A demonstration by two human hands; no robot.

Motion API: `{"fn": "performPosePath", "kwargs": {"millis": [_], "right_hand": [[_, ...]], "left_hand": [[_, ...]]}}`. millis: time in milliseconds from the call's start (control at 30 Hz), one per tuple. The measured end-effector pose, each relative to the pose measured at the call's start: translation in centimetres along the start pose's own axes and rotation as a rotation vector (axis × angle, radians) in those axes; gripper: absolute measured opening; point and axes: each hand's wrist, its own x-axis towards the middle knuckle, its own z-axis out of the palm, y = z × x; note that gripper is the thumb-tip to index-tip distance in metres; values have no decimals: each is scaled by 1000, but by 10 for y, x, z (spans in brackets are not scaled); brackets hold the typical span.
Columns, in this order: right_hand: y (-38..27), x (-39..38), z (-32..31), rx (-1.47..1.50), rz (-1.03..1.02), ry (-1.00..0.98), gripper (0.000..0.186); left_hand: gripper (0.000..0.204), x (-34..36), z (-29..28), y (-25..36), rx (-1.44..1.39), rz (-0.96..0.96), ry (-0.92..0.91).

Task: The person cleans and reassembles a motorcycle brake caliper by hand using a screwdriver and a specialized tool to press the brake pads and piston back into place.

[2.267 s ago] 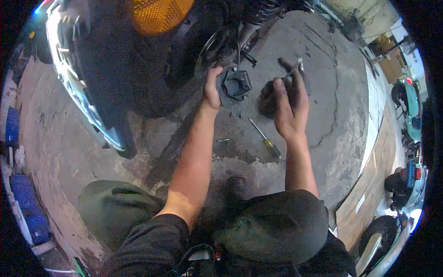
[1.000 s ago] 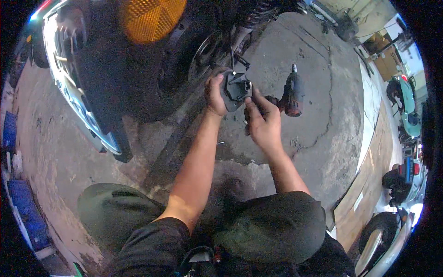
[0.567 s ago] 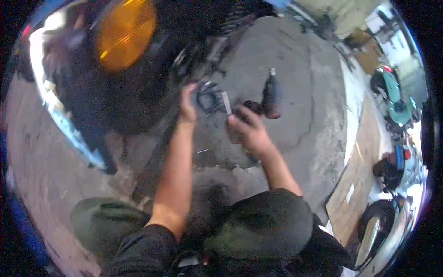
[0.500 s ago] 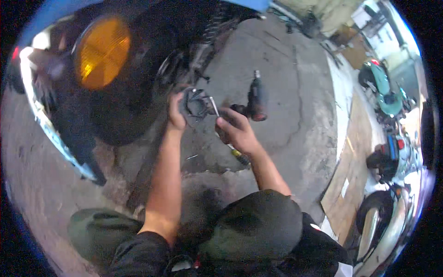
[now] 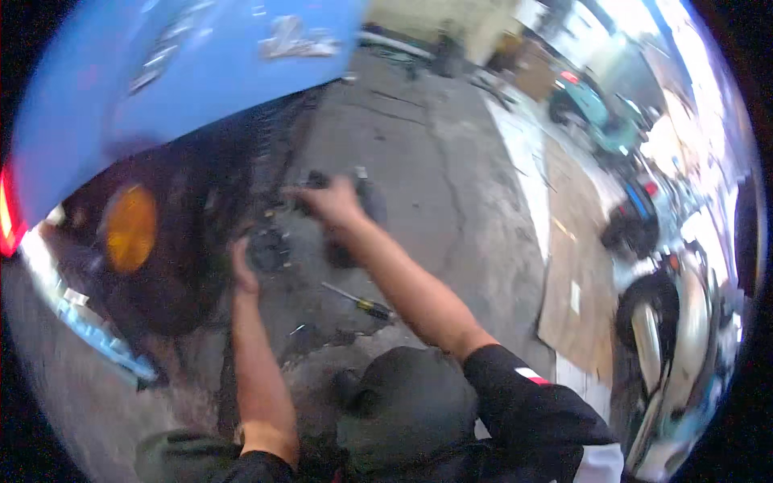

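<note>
My left hand (image 5: pixel 244 270) is closed round the side of a dark, roundish mechanical part (image 5: pixel 270 248), just below the blue vehicle's shadowed underside. Blur hides the part's details. My right hand (image 5: pixel 336 201) reaches forward beyond it, with its fingers smeared by motion. Something dark shows at those fingers, too blurred to name. Close behind that hand lies a dark power tool (image 5: pixel 370 205) on the floor, partly covered by the hand and forearm. Nearer to me lies a screwdriver (image 5: pixel 373 308) with a yellow and black handle.
A blue vehicle body (image 5: pixel 233 72) with an amber lamp (image 5: pixel 131 229) overhangs the left side. A small metal piece (image 5: pixel 298 329) lies on the concrete. Along the right are a cardboard sheet (image 5: pixel 576 290), a teal scooter (image 5: pixel 600 125) and other parked motorbikes (image 5: pixel 644 322).
The view has swung, showing more of the blue body. My right hand has moved forward, away from the dark part; the silver rod it held is no longer distinguishable. My left hand still holds the part.
</note>
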Motion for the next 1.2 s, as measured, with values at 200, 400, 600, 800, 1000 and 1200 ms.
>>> {"fn": "performPosePath", "kwargs": {"millis": [200,400,600,800,1000,1200], "right_hand": [[-34,-94,71,-806,-618,-498,41],[36,-105,19,-1254,-412,-326,14],[5,-35,8,-415,-122,-125,27],[-29,-88,68,-772,-658,-553,28],[3,-59,9,-1001,-125,-446,27],[-65,-41,55,-240,-314,-275,28]], "left_hand": [[46,-1,-31,10,-151,-8,-263],[48,17,-40,11,-21,152,-239],[48,17,-32,2,-178,65,-250],[46,18,-51,4,-75,79,-350],[46,20,-40,17,67,160,-381],[43,24,-38,19,340,442,-240]]}}
